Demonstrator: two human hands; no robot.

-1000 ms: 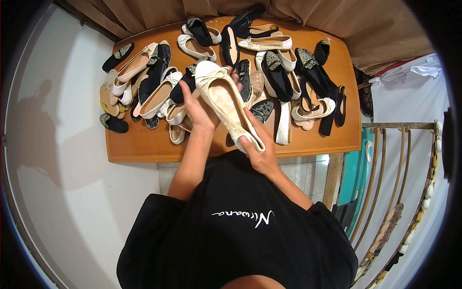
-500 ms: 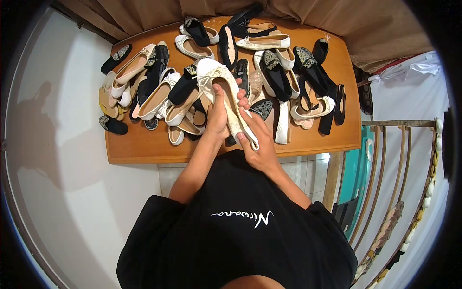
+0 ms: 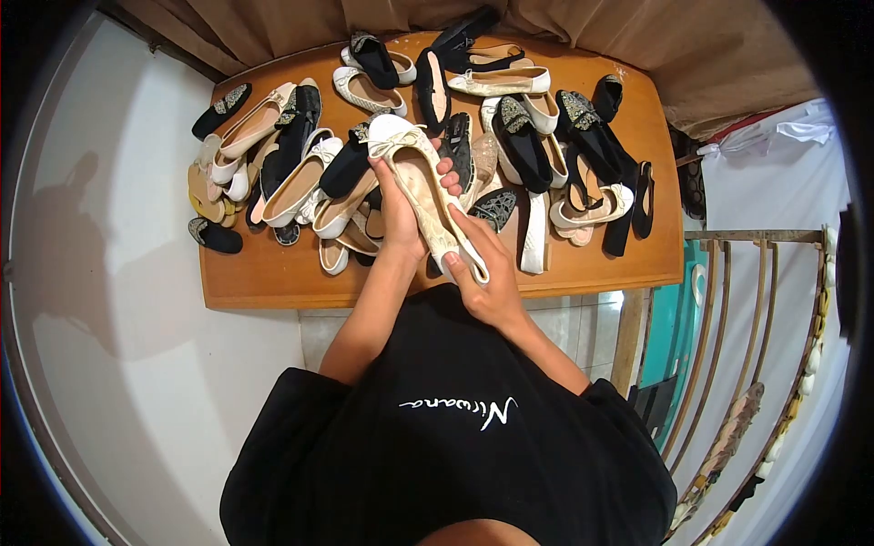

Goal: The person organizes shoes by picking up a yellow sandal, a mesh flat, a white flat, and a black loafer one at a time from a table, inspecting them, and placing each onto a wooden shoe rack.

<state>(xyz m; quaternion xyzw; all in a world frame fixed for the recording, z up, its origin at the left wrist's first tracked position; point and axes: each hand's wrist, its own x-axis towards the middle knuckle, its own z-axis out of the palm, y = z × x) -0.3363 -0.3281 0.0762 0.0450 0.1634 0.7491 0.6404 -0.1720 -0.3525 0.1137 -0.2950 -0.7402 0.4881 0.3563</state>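
Note:
A cream ballet flat point(image 3: 421, 182) with a white toe and a small bow is held up over the table's near edge, toe pointing away from me and its opening facing up. My left hand point(image 3: 401, 217) is closed around the front half. Its thumb lies along the left side and its fingertips curl up on the right side. At the heel end, my right hand point(image 3: 487, 282) grips the shoe, with the thumb on the near side and the fingers along the outer right side. The sole is hidden.
The wooden table point(image 3: 264, 282) bears many piled flats, among them a black embellished shoe point(image 3: 521, 136) and a white flat point(image 3: 300, 187). A white wall point(image 3: 137, 227) stands left. A slatted wooden rack point(image 3: 756, 309) is at right, with a brown curtain point(image 3: 619, 36) behind.
My left thumb has moved from inside the flat's opening to its left side. The flat's toe has shifted slightly left and down. My right hand stays on the heel.

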